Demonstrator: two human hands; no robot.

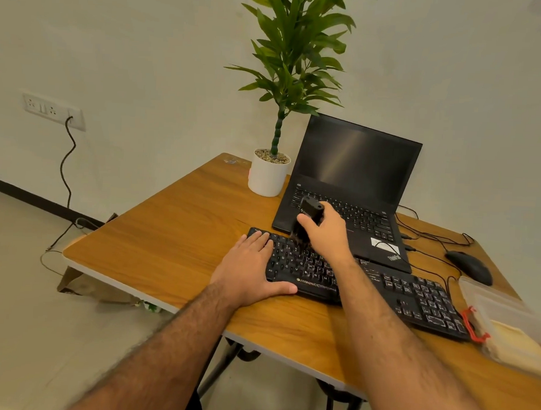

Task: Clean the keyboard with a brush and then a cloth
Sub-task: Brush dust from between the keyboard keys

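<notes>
We see the left hand (253, 266) spread flat, fingers straight, pressing the left end of the keyboard (384, 289) lying on the table (167, 240) before the laptop (351, 190), while the right hand (324, 232) grips a black brush (308, 214), bristles down on the keys.

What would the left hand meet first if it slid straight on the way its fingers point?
Probably only more keyboard: the left hand lies flat on its left end, fingers pointing toward the far edge. Beyond that, bare table, then perhaps the plant pot; depth is unclear.
</notes>
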